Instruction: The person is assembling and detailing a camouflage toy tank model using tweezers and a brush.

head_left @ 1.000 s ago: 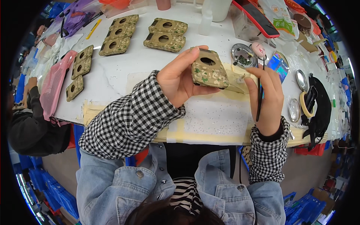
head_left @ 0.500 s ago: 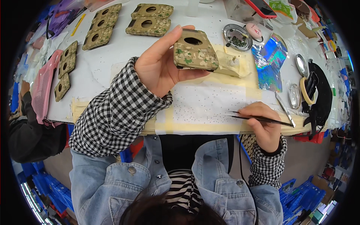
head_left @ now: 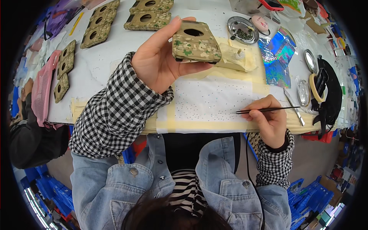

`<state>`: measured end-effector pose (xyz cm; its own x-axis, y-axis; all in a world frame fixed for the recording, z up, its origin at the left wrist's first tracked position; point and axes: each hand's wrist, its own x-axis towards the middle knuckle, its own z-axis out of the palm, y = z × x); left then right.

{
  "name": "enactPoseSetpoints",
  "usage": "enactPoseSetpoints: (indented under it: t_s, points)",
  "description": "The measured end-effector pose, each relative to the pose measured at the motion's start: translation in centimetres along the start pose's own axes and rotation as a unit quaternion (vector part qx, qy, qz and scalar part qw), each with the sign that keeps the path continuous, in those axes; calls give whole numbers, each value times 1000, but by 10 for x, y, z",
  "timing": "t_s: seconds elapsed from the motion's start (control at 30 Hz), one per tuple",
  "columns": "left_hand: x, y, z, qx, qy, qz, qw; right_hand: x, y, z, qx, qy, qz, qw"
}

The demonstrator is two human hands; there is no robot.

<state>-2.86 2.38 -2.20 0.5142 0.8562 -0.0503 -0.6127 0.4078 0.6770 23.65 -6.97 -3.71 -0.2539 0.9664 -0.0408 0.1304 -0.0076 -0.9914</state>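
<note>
Right hand: the right hand (head_left: 268, 119) rests at the near table edge, fingers pinched around thin tweezers (head_left: 264, 110) that lie almost flat, tips pointing left.
Work sheet: a white sheet (head_left: 214, 101) sprinkled with tiny studs lies under the tweezer tips, framed by pale tape strips.
Left hand: the left hand (head_left: 161, 61) is raised above the sheet, thumb and fingers curled around a camouflage case (head_left: 195, 43) (round hole toward the far side), its patterned face up.
Step in hand: judged as picking up a stud for the case. Keep the tweezer tips low and level, take one stud at a time, and hold the case steady and flat so that a placed stud does not slide.
Near edge: the right wrist sits just at the table rim; a slip toward the body would drop a stud off the table.
Right side: a metal blade tool (head_left: 294, 108) and small round tins (head_left: 303, 92) lie close beside the right hand; room there is tight.
Beyond the case: a pale glue bottle (head_left: 234, 60) lies just beside the case, with a round metal dish (head_left: 242, 30) of small parts behind it.
Far left: more camouflage cases (head_left: 147, 20) lie in rows, well apart from both hands; the white tabletop (head_left: 96, 65) between offers room.
</note>
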Motion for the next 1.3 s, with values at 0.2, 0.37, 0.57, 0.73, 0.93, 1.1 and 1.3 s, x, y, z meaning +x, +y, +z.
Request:
enactPoseSetpoints:
  t_s: [0.2,0.37,0.57,0.73,0.93,1.1,1.3]
  points:
    - [0,1,1,7,-1,1,1000,1,-1,1,-8,-2,0,1000]
    - [0,0,1,9,-9,1,1000,1,0,1,-17,-2,-4,1000]
    - [0,0,0,7,-10,1,1000,0,0,0,-19,-3,0,1000]
    - [0,0,0,6,-15,2,1000,0,-1,0,-12,0,-6,1000]
    - [0,1,1,14,-12,4,1000,1,1,1,-4,10,0,1000]
    - [0,1,1,16,-15,4,1000,2,-3,1,-15,24,15,999]
    - [0,1,2,14,-14,5,1000,9,-9,6,-5,49,65,997]
